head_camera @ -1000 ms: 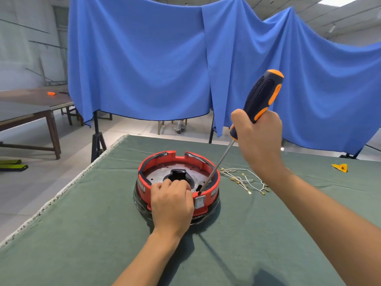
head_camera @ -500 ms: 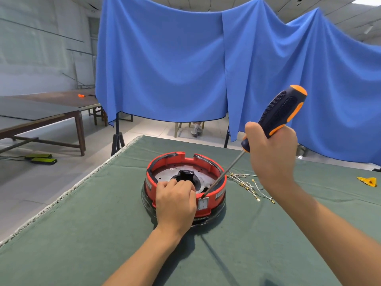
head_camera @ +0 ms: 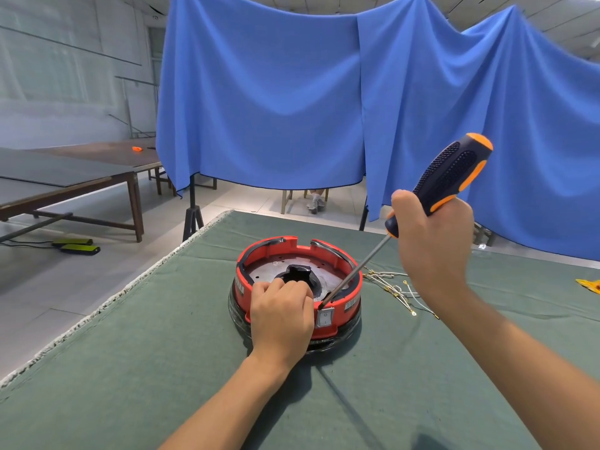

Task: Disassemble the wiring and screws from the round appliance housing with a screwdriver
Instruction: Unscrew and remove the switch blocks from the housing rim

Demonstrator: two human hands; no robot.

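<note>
A round red appliance housing (head_camera: 297, 287) is seen on the green-covered worktop (head_camera: 130, 368), with a grey metal plate and a black centre part inside. The near rim is gripped by the left hand (head_camera: 281, 319), fingers curled over the edge. A screwdriver (head_camera: 451, 177) with black-and-orange handle is held tilted in the right hand (head_camera: 433, 241); its tip is set inside the near rim, just above a grey rocker switch (head_camera: 325, 318). Loose wires (head_camera: 394, 287) lie just right of the housing. A blue cloth (head_camera: 324, 102) is hung behind.

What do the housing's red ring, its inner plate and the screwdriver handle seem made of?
Red ring: likely moulded plastic, smooth and slightly glossy. Inner plate: probably metal, dull grey sheen with drilled holes. Screwdriver handle: seemingly rubbery plastic, textured dark grip, orange inserts.
</note>
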